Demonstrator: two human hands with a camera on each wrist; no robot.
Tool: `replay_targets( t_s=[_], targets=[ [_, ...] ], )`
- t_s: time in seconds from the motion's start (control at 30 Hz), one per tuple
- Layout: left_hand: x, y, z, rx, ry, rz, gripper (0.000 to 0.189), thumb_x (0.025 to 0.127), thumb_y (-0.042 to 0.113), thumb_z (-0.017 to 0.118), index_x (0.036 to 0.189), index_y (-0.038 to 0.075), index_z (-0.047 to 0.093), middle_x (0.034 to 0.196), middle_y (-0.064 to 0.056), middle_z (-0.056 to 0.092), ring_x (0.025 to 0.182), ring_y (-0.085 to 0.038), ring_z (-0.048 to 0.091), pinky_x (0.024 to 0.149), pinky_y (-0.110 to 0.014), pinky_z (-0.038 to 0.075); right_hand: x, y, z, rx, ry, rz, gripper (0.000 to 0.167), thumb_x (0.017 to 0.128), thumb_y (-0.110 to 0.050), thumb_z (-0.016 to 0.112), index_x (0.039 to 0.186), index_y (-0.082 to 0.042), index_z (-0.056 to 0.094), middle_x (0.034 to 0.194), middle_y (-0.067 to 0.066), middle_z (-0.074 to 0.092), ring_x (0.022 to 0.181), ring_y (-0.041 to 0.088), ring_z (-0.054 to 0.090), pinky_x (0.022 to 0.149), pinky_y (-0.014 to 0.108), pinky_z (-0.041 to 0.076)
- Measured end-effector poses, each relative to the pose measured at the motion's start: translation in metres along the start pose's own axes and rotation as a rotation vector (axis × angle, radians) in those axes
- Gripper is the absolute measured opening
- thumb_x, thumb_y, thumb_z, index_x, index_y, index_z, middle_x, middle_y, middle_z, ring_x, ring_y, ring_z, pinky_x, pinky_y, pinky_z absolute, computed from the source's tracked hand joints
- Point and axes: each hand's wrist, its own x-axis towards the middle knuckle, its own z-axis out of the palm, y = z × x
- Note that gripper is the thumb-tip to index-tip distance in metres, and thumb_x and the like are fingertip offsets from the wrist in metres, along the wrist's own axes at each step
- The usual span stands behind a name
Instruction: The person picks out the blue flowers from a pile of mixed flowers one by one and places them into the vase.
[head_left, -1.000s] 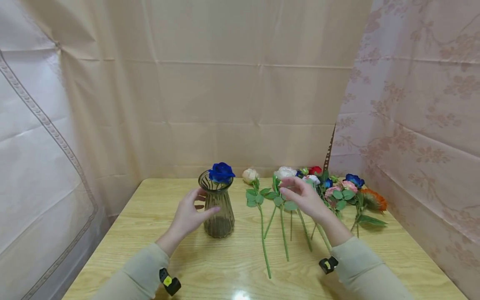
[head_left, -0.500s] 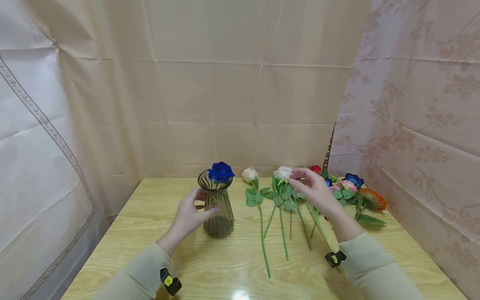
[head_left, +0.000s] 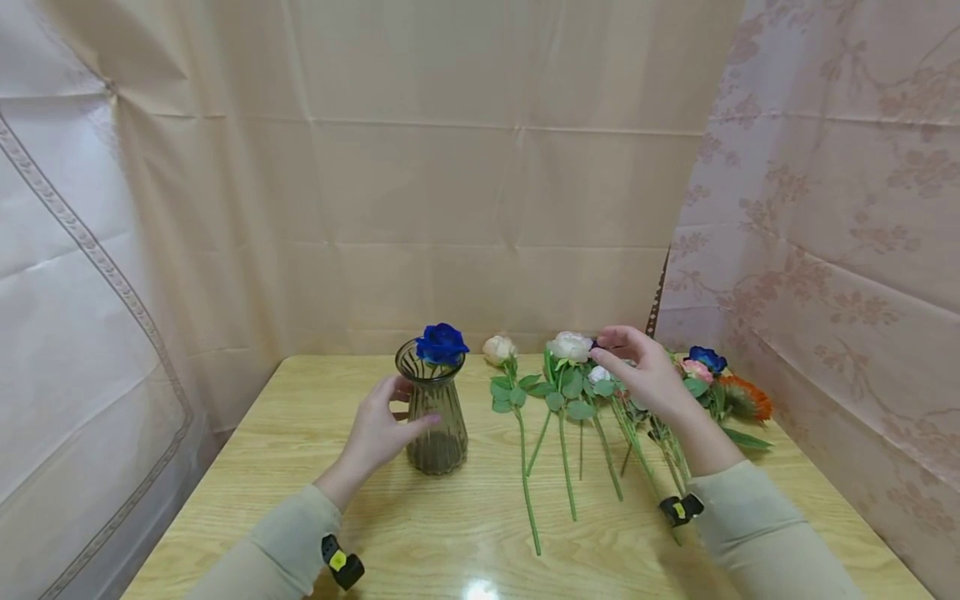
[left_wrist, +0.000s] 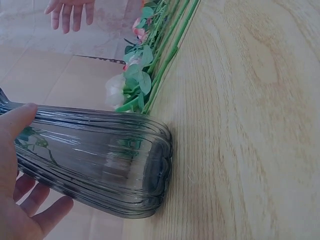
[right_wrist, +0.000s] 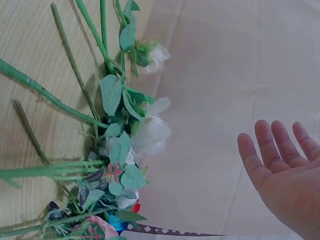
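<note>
My left hand (head_left: 378, 429) holds a ribbed smoky glass vase (head_left: 438, 437), thumb on the near side and fingers round the far side. The left wrist view shows the thumb and fingers on either side of the vase (left_wrist: 100, 155), which stands on the table. A single blue rose (head_left: 441, 344) rises from its mouth. Above the laid-out flowers hovers my right hand (head_left: 645, 375), its fingers loosely bent around nothing. In the right wrist view that hand (right_wrist: 287, 185) is apart from the stems. Nearest it are a white flower (head_left: 572, 346) and leafy green stems.
Right of the vase lies a cream rose (head_left: 499, 350) with its stem towards me. Farther right are a pink flower (head_left: 699, 369), another blue rose (head_left: 705, 358) and an orange flower (head_left: 746, 398). A beige curtain (head_left: 450, 208) hangs behind the wooden table (head_left: 337, 533).
My right hand has moved to the right over the flowers, away from the white flower, uncovering its bloom. The left hand and vase have stayed in place.
</note>
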Motion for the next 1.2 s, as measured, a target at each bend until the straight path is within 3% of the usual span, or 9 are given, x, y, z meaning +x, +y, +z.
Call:
replay_targets(
  t_s=[0.4, 0.77, 1.2],
  targets=[
    [0.000, 0.000, 0.000, 0.015, 0.005, -0.005, 0.064, 0.078, 0.036, 0.091, 0.129, 0.015, 0.059, 0.116, -0.004, 0.062, 0.106, -0.024, 0.060, 0.082, -0.039, 0.061, 0.000, 0.007, -0.011, -0.119, 0.047, 0.030, 0.060, 0.099, -0.051, 0.064, 0.143, -0.012, 0.052, 0.134, 0.013, 0.058, 0.122, 0.038, 0.056, 0.091, 0.059, 0.052],
    [-0.001, 0.001, 0.000, 0.010, 0.001, -0.015, 0.063, 0.079, 0.036, 0.091, 0.128, 0.014, 0.059, 0.114, -0.005, 0.062, 0.105, -0.024, 0.060, 0.082, -0.038, 0.061, -0.002, 0.012, -0.017, -0.251, 0.069, 0.036, 0.061, 0.097, -0.055, 0.064, 0.142, -0.016, 0.053, 0.132, 0.012, 0.059, 0.117, 0.036, 0.060, 0.081, 0.054, 0.057],
    [-0.002, 0.000, 0.000, 0.002, 0.003, -0.014, 0.062, 0.079, 0.036, 0.091, 0.127, 0.014, 0.060, 0.115, -0.005, 0.061, 0.106, -0.024, 0.060, 0.082, -0.039, 0.061, -0.008, 0.018, -0.024, -0.339, -0.003, 0.105, 0.076, 0.097, -0.061, 0.060, 0.146, -0.006, 0.046, 0.141, 0.021, 0.053, 0.114, 0.039, 0.059, 0.081, 0.054, 0.057]
  ],
)
